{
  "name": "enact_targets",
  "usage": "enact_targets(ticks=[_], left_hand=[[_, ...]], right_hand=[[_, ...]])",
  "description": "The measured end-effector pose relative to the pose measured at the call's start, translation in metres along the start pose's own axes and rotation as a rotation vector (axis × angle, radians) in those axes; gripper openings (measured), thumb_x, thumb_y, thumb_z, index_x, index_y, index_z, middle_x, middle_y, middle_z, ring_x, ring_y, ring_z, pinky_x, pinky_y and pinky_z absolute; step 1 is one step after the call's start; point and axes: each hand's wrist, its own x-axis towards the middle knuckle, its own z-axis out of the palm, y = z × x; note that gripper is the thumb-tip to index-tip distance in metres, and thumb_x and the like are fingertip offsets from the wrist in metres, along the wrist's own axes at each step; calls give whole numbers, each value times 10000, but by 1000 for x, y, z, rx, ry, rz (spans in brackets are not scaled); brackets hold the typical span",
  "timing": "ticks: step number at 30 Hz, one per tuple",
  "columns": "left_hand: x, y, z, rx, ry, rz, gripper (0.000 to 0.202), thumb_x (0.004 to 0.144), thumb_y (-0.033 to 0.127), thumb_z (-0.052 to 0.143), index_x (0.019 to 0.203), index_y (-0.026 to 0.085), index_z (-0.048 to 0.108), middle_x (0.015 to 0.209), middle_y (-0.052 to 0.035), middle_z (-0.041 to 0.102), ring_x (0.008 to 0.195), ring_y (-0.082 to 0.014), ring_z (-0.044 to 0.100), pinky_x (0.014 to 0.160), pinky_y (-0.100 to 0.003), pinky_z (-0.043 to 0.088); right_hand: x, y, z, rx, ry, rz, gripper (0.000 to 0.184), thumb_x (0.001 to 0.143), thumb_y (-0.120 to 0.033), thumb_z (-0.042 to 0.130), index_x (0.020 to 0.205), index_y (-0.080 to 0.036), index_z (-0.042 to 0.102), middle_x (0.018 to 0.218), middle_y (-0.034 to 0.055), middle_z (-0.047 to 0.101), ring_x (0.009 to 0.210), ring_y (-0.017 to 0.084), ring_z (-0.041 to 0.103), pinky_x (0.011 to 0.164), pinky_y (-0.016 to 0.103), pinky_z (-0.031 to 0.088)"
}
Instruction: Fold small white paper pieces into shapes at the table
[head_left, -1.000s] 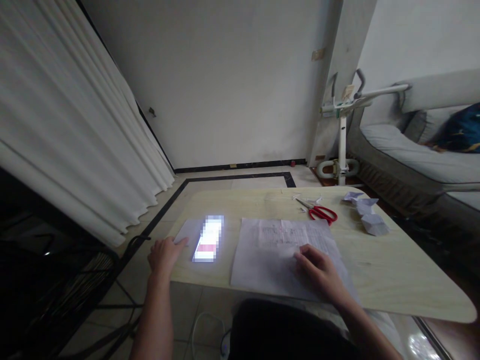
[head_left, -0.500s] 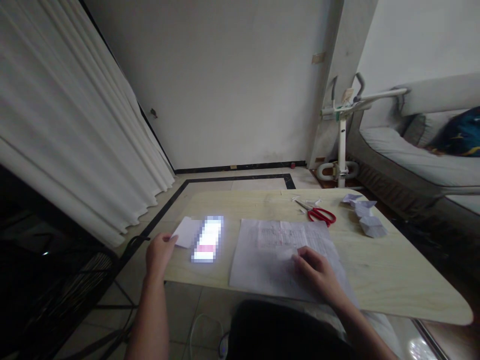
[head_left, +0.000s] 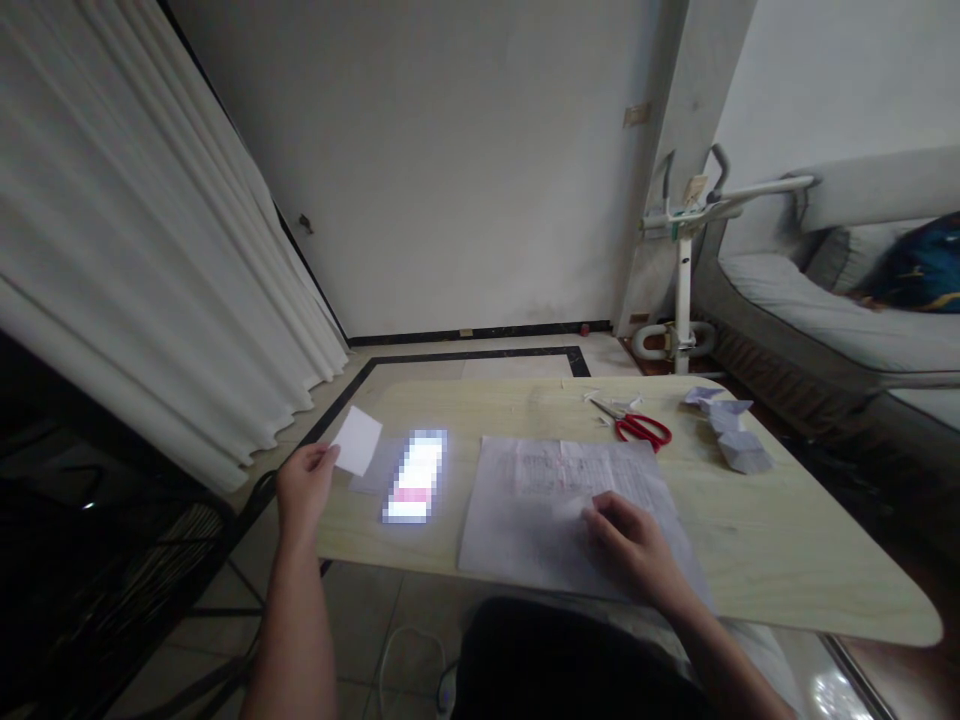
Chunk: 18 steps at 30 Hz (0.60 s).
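A small white square of paper is pinched at its lower left corner by my left hand, lifted above the table's left end. Below it, another pale piece of paper lies partly under a lit phone whose screen is pixelated. My right hand rests on a large creased sheet with print. Its thumb and forefinger are closed on a small whitish piece of paper, blurred against the sheet.
Scissors with red handles lie beyond the sheet, near thin paper scraps. Several folded paper shapes stand at the right of the wooden table. Behind are white exercise equipment and a grey sofa.
My left hand has moved up and left, lifting the square of paper away from beside the phone and uncovering the piece beneath. My right hand has hardly moved.
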Motion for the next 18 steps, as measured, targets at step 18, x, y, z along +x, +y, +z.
enact_targets(ticks=[18], left_hand=[[8,38,57,-24,-546,125,386,606,477,676,769,129,716,780,-82,746,757,-259,672,663,-315,509]], right_hand=[[-2,-1,0,39,-1,22,304,850,-472,555,720,-199,525,604,-26,497,536,126,463,471,226,356]])
